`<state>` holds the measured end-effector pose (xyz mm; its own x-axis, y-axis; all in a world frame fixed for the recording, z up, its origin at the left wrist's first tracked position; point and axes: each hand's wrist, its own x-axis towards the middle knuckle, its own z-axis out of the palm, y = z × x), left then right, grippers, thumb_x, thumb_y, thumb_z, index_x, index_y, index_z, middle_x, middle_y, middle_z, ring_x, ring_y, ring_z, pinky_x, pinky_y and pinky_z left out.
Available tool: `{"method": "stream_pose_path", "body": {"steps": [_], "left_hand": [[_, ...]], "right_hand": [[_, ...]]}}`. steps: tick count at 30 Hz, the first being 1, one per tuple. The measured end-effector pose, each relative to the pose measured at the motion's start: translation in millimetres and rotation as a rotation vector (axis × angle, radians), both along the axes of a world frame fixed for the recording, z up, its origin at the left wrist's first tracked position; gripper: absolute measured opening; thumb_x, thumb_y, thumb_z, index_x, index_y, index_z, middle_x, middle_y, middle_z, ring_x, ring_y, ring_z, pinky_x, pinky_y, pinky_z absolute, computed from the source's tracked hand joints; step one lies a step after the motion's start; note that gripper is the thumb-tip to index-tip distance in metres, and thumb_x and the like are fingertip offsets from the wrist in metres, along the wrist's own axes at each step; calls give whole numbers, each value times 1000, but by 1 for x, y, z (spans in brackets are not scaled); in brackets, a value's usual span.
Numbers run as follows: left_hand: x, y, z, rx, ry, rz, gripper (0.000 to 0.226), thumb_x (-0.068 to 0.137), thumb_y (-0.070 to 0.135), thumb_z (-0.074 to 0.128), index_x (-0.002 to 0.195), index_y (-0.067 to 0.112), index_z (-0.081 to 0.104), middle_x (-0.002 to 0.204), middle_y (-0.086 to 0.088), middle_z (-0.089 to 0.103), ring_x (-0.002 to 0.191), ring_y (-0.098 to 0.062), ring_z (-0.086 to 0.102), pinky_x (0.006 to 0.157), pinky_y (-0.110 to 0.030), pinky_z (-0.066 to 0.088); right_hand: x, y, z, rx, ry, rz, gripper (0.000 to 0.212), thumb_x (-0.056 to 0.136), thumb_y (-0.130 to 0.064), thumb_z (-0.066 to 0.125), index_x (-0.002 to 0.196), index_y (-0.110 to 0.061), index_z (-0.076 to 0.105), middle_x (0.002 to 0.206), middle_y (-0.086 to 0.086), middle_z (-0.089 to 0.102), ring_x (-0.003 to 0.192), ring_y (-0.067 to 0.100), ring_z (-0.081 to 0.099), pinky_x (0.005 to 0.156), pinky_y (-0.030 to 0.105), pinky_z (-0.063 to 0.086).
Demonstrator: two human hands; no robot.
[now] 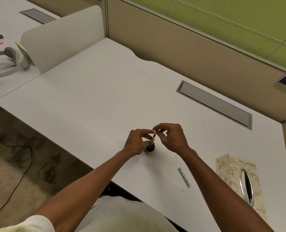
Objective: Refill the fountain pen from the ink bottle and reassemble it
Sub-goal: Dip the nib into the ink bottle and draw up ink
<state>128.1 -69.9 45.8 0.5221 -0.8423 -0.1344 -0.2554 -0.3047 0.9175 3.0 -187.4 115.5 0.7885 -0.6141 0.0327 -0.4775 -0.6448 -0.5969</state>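
A small dark ink bottle (150, 148) stands open on the white desk (95, 101). The thin inner part of the fountain pen (153, 136), with a reddish top end, stands tilted with its lower end in the bottle's mouth. My left hand (137, 141) pinches the pen part low down, just above the bottle. My right hand (170, 138) pinches its reddish upper end between thumb and forefinger. A silver pen barrel (184, 177) lies flat on the desk to the near right, apart from both hands.
A floral tissue box (239, 178) sits at the right edge. A grey cable hatch (216, 104) is set in the desk behind the hands. A white divider (62, 39) separates a neighbouring desk with a headset (6, 62). The desk's front edge runs diagonally at left.
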Motion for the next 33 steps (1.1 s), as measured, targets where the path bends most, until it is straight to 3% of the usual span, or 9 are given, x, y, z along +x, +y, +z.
{"method": "stream_pose_path", "body": {"steps": [7,13,17,23,29,33], "left_hand": [[-1,0,-5,-44,27,49,43,76,14,82,117,24,75,89,11,81,103,-1,69,100,-27,48],[-1,3,-7,-47,39,41,42,76,15,83,116,23,75,85,11,81,94,6,69,88,-12,45],[-1,4,-7,-45,45,43,43,75,14,84,116,23,75,86,9,81,89,9,69,80,-3,42],[-1,6,-7,-52,54,54,46,75,14,85,119,23,74,89,9,81,92,8,69,76,0,42],[-2,8,-7,-60,48,48,44,78,12,83,120,23,73,89,7,81,90,13,65,78,-8,43],[-4,8,-6,-68,40,67,46,78,13,83,122,21,73,86,10,80,100,-1,67,94,-25,49]], "right_hand": [[0,2,-4,7,-37,-13,17,85,-9,75,97,-21,79,86,-11,78,76,2,70,68,1,41],[0,6,-4,21,-62,-44,10,85,-20,78,94,-24,78,77,-13,76,70,2,69,68,5,42],[0,8,-2,17,-43,-27,4,85,-22,78,89,-24,80,82,-15,77,75,-1,70,68,4,42],[-2,8,-5,-20,-43,-10,17,84,-9,74,92,-22,81,84,-12,79,76,3,71,71,7,44],[-2,9,-4,-19,-54,-36,12,84,-11,77,91,-21,81,80,-14,76,70,-6,66,69,3,41],[-3,10,-4,-2,-66,-54,2,83,-19,79,85,-20,79,75,-13,76,70,-5,68,68,9,45]]}}
